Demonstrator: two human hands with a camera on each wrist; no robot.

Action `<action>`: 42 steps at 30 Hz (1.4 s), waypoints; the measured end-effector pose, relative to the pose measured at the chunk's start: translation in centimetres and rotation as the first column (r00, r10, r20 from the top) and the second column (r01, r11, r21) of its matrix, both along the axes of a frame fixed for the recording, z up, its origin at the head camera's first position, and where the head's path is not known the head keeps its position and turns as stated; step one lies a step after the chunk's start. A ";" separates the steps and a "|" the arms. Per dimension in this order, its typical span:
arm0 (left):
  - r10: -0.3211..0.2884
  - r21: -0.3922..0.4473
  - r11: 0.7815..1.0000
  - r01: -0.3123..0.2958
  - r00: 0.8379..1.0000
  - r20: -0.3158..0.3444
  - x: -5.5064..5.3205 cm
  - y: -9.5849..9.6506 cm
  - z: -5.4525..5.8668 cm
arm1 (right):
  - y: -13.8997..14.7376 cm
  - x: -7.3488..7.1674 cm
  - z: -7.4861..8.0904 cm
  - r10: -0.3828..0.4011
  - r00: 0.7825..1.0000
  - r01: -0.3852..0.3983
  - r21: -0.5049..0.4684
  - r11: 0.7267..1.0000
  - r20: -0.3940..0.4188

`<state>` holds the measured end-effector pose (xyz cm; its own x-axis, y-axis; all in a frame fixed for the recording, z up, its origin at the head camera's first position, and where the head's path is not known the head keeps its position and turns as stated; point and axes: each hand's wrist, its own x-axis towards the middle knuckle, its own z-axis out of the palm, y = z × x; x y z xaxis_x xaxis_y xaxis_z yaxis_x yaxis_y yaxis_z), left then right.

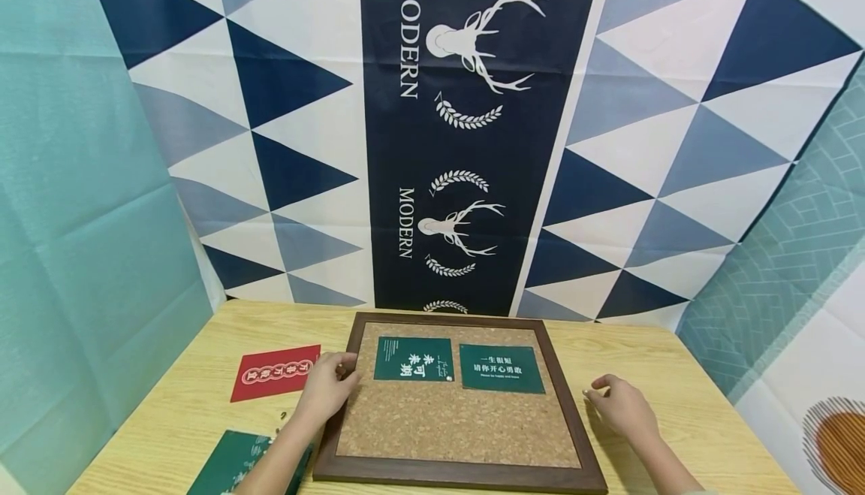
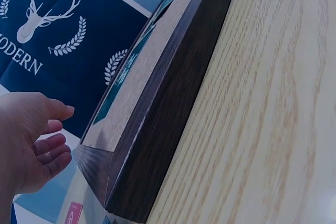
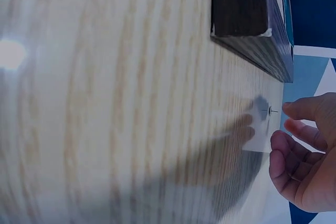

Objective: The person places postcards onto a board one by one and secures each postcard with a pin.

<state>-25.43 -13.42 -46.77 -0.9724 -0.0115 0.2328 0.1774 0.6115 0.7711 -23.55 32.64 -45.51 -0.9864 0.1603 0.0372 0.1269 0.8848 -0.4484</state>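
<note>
A cork board (image 1: 459,424) in a dark brown wooden frame lies on the table, bearing two green cards: one (image 1: 414,358) at the upper left, another (image 1: 502,369) at the upper right. My left hand (image 1: 327,388) is at the frame's left edge, its fingers loosely bent with nothing between them in the left wrist view. Beyond the right edge of the frame, my right hand (image 1: 623,406) hovers low with relaxed, half-curled fingers. A tiny pin (image 3: 270,111) stands on the tabletop just off the right thumb tip.
To the left of the board lie a red card (image 1: 273,373) and more green cards (image 1: 226,465), partly hidden behind the left forearm. Several small dark bits (image 1: 283,415) lie beside that forearm. Patterned cloth (image 1: 466,142) hangs behind the wooden table (image 1: 182,397).
</note>
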 end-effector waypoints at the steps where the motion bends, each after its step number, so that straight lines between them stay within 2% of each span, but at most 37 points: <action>1: -0.002 0.000 1.000 0.002 1.000 -0.004 0.0 0.1 0.0 | 0.0 -0.1 0.0 0.000 1.000 0.000 0.002 1.000 0.001; 16: -0.010 -0.001 1.000 0.010 0.999 -0.036 -0.7 1.6 0.4 | 0.0 -0.3 -0.2 -0.011 1.000 0.011 0.005 1.000 0.020; 25: -0.047 0.020 0.999 0.048 0.999 -0.014 -0.9 3.0 0.6 | -0.1 -0.5 -0.5 -0.009 1.000 0.009 0.014 1.000 0.020; 32: -0.093 0.004 0.996 0.093 0.995 -0.044 -1.0 4.1 0.9 | -0.3 -0.8 -0.6 -0.006 1.000 0.006 0.021 1.000 0.012; 42: -0.159 -0.001 0.987 0.159 0.987 -0.040 -1.0 5.5 1.1 | -0.4 -0.8 -0.6 -0.012 1.000 0.012 0.022 1.000 0.012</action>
